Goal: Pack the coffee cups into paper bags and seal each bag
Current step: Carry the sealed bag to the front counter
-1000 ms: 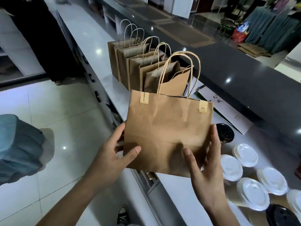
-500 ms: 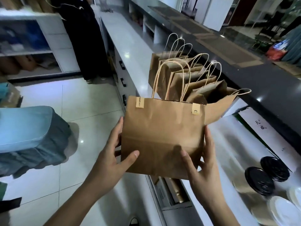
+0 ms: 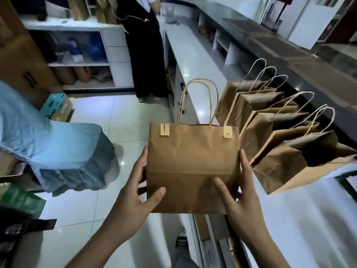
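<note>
The left hand (image 3: pixel 135 192) and right hand (image 3: pixel 241 196) clamp the sealed paper bag (image 3: pixel 192 167) between them, thumbs pressed on its front, fingers behind. The bag is upright, apparently off the counter (image 3: pixel 193 60). Just right of the right hand stands a row of open bags (image 3: pixel 280 144), the nearest tilted. Left of the left hand: tiled floor (image 3: pixel 123 132).

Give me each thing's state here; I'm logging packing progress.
Held bag: upright, top closed with two stickers, off the counter.
Left hand: grips the bag's left side.
Right hand: grips the bag's right side.
Row of bags: on the counter, tops open, leaning.
</note>
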Action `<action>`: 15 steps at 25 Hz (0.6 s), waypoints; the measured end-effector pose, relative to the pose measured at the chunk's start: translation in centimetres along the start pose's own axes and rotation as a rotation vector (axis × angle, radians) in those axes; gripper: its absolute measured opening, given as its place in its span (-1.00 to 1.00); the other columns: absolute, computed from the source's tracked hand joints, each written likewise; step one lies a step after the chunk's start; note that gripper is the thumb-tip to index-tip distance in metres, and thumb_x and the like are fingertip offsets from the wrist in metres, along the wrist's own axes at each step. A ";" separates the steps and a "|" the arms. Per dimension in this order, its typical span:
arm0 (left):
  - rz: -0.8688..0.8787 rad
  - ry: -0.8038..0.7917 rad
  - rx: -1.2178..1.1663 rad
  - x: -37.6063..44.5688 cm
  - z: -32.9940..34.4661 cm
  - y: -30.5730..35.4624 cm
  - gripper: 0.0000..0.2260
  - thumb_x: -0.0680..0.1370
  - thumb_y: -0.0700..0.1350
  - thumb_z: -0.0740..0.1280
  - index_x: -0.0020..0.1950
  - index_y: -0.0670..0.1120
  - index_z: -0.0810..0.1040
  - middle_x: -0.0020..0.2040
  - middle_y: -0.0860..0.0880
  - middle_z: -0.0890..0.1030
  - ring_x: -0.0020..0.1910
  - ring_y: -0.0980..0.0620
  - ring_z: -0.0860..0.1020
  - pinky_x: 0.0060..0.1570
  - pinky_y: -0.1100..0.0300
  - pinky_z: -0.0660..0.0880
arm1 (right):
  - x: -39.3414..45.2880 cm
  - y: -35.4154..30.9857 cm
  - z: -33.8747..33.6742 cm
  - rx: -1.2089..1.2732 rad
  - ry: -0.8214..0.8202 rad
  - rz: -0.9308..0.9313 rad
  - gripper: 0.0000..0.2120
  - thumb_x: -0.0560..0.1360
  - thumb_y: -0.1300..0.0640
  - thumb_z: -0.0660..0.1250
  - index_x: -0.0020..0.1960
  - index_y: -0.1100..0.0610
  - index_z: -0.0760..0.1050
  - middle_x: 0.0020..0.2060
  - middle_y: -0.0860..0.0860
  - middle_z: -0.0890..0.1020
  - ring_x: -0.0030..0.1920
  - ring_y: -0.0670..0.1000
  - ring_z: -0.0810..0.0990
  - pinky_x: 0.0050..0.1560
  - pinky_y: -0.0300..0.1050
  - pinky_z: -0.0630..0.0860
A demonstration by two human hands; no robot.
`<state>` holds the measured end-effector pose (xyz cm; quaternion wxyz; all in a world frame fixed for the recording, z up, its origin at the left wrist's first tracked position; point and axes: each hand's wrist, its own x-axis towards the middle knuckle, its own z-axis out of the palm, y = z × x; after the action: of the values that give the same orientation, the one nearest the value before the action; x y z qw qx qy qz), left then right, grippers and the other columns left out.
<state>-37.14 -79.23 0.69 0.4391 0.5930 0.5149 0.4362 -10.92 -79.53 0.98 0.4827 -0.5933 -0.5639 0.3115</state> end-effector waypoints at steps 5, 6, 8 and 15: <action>-0.033 0.071 0.041 5.2 -1.8 -1.1 -0.18 0.47 0.09 0.45 0.55 0.48 0.03 0.38 0.24 0.53 0.34 0.18 0.53 0.21 0.13 0.49 | 7.0 0.8 3.3 0.049 -0.073 -0.039 -0.19 0.47 -0.36 0.36 0.60 -0.37 0.04 0.51 -0.45 0.23 0.47 -0.37 0.28 0.44 -0.02 0.42; -0.036 0.085 0.052 7.0 -2.1 -1.3 -0.19 0.48 0.08 0.45 0.55 0.47 0.03 0.38 0.24 0.54 0.33 0.17 0.53 0.21 0.13 0.49 | 9.1 1.0 4.0 0.057 -0.086 -0.044 -0.18 0.45 -0.37 0.36 0.60 -0.37 0.03 0.51 -0.46 0.22 0.46 -0.40 0.27 0.39 -0.12 0.42; -0.041 0.103 0.065 10.5 -2.3 -1.4 -0.18 0.48 0.07 0.45 0.55 0.47 0.03 0.37 0.27 0.53 0.33 0.19 0.53 0.21 0.15 0.49 | 12.9 1.3 4.9 0.079 -0.100 -0.057 -0.20 0.49 -0.32 0.37 0.60 -0.37 0.04 0.49 -0.50 0.23 0.44 -0.44 0.27 0.32 -0.25 0.38; -0.038 0.119 0.060 22.6 -2.1 -0.9 -0.18 0.45 0.12 0.44 0.52 0.53 0.02 0.32 0.45 0.47 0.30 0.33 0.49 0.14 0.30 0.50 | 25.3 1.9 6.0 0.088 -0.112 -0.017 -0.20 0.49 -0.22 0.42 0.56 -0.45 0.03 0.52 -0.40 0.28 0.50 -0.32 0.28 0.46 0.00 0.43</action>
<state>-37.39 -56.53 1.77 0.3978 0.5691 0.5641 0.4469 -11.39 -53.49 1.64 0.4787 -0.5483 -0.5807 0.3647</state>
